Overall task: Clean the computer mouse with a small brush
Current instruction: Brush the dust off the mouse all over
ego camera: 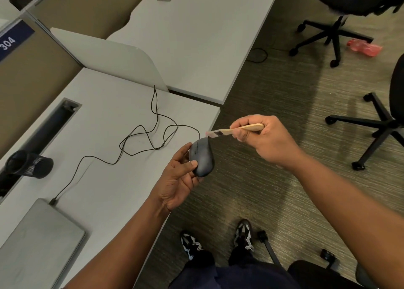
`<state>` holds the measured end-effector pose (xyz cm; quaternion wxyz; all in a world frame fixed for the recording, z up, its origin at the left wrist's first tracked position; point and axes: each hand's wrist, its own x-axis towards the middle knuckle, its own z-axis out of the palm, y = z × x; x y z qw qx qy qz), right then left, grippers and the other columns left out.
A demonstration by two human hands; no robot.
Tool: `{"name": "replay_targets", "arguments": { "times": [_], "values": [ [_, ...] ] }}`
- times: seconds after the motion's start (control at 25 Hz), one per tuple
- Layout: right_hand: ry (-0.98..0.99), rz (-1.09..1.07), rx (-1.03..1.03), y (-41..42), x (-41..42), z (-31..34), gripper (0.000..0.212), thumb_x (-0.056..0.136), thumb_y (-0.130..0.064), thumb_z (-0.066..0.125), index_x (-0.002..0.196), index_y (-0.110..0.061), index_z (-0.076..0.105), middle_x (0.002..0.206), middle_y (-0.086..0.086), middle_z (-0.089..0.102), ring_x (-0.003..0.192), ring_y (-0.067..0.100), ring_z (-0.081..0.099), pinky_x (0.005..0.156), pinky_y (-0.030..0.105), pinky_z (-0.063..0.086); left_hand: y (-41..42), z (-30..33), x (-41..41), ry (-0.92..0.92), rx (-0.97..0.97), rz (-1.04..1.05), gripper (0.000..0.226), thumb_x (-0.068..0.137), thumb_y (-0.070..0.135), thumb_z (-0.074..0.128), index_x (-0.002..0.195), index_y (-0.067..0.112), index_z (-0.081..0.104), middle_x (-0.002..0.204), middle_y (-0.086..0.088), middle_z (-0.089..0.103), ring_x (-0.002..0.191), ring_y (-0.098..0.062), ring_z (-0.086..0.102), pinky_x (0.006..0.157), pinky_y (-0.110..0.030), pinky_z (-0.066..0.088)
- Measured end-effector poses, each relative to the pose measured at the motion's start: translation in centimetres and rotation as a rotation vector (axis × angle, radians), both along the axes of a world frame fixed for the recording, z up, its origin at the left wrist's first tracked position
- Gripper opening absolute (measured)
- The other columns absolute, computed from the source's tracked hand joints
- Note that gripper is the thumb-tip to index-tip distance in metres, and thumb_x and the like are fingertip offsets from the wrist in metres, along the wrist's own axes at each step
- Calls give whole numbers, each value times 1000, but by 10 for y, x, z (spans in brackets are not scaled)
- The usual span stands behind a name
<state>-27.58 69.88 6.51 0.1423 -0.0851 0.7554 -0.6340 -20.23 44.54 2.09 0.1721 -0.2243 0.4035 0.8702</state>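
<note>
While the left hand [179,179] grips the mouse [202,158] beyond the counter [109,118] edge, the right hand [264,140] pinches the brush [238,129]; bristles blur beside the mouse's far end.

Left hand [178,177] grips mouse [202,158]; right hand [265,139] holds brush [237,129].

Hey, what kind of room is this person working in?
Most likely an open-plan office: rows of grey desks split by partition panels, rolling office chairs on carpet, and a closed laptop.

cable [153,122] loops on desk [105,179], pen cup [30,164] left
</note>
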Motion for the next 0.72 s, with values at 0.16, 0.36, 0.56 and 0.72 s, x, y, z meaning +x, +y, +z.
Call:
{"name": "replay_targets", "arguments": {
  "times": [0.16, 0.36, 0.56, 0.72],
  "values": [
    [-29, 53, 41, -9, 7, -2, 8, 95, -19, 74, 96, -23, 80, 90, 26, 72, 76, 28, 58, 71, 60, 53, 3, 3, 1, 29, -10, -54, 112, 47, 11, 108, 146, 10, 57, 155, -18, 53, 125, -35, 66, 81, -42, 67],
    [-98, 180, -17, 1, 9, 2, 9, 94, -17, 75, 94, -23, 81, 85, 9, 78, 81, 25, 71, 75, 44, 59, 0, 1, 5, 9, -5, -40, 120, 44, 10, 108, 151, 9, 54, 160, -20, 49, 122, -35, 68, 82, -41, 67],
    [-205, 258, -163, 6, 12, 2, 6, 92, -14, 75, 95, -13, 81, 89, 11, 79, 82, 19, 72, 74, 28, 59, -3, 1, 4, -18, 50, -39, 112, 46, 5, 106, 147, 10, 58, 161, -22, 46, 120, -37, 67, 77, -42, 66],
    [-99, -17, -54, 3, 3, -2, 10, 96, -18, 72, 96, -23, 80, 86, 10, 77, 78, 23, 67, 72, 42, 57, -5, 3, 4, 9, 93, -106, 101, 54, 3, 102, 145, 8, 59, 153, -21, 54, 120, -37, 67, 79, -43, 66]
  ]
}}
